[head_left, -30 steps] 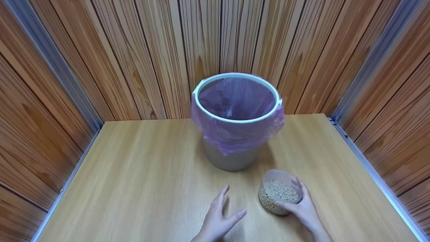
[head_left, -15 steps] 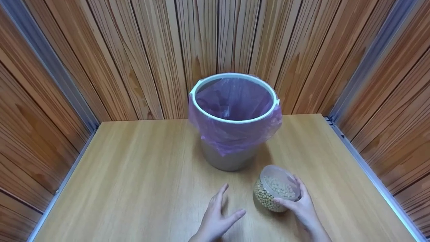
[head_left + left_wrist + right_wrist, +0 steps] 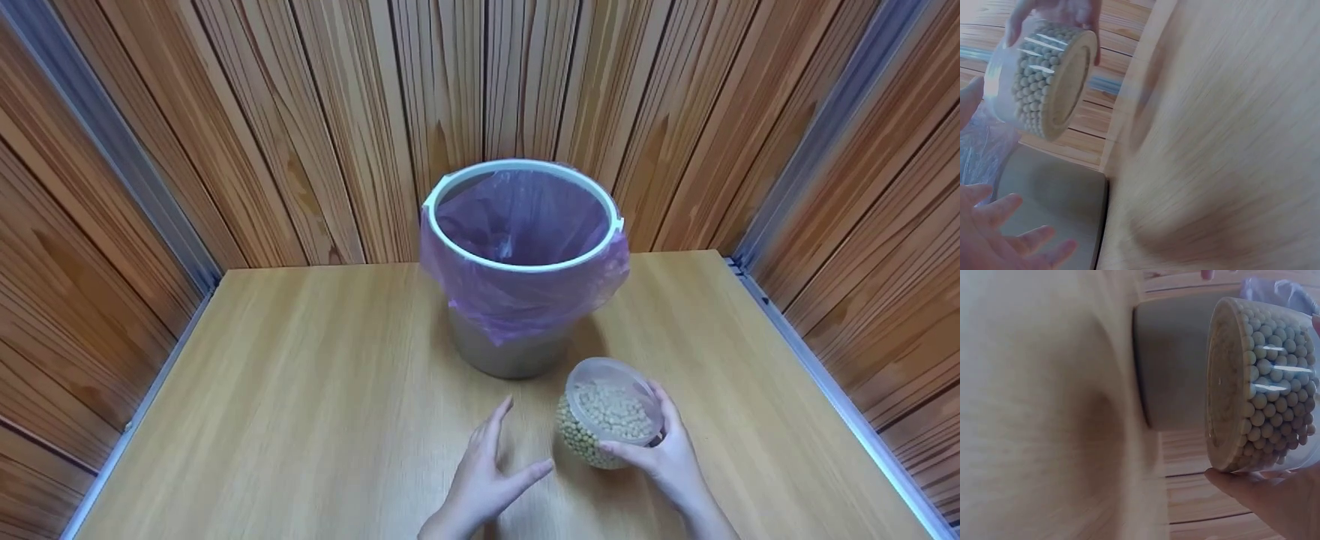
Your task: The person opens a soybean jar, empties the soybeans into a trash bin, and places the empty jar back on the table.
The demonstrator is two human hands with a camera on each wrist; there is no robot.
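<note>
Head view: right hand (image 3: 671,454) gripped a clear, round, lidless plastic tub (image 3: 600,366) from its right side, thumb on the near wall and fingers round the far one. Inside: many small, pale, round beads (image 3: 615,412), their level below the rim. Tub was just in front of a grey cylindrical bin (image 3: 514,360), to its right. Left hand (image 3: 480,476) stood to the left of the tub, fingers spread, thumb wide, nothing held. Risk: one-sided hold on a smooth wall; a slip or wrist roll would probably send beads across the pale wooden bench (image 3: 315,390).

Left wrist view: tub's underside showed, apart from the bench, so the right hand alone bore the weight. Left fingers did not touch the tub, hence no second support if it turned. Exact tilt could not be read.

Right wrist view: beads lay packed against the wall, fingers along the lower edge of frame. Judged likely to shift together if tilted, pulling the tub off balance. Bin wall stood behind; a low, sideways move could knock tub against it, or catch the loose purple plastic bag (image 3: 525,300).
</note>
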